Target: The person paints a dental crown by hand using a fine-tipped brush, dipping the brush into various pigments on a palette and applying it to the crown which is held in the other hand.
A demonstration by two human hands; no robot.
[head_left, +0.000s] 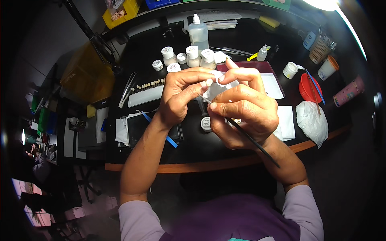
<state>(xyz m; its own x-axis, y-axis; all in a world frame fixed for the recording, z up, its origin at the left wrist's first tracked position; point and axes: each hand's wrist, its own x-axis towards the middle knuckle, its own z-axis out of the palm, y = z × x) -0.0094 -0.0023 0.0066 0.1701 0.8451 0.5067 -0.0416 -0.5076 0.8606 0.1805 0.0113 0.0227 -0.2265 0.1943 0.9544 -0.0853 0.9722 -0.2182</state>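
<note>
Above the middle of the bench, my left hand pinches a small tooth-coloured dental crown between thumb and fingertips. My right hand is closed on a slim brush with a dark handle, which slants down toward my right forearm. The brush's thin front end points at the left thumb, just below the crown; whether its tip touches anything is too small to tell. A crumpled white tissue shows between the two hands, against the right hand's raised fingers. Below them, a small white-lidded jar is partly covered by the right hand.
White-capped powder jars and a clear squeeze bottle stand behind my hands. At left are a tooth shade guide, tweezers and a blue-handled tool. A red bowl and a white plastic bag sit at right.
</note>
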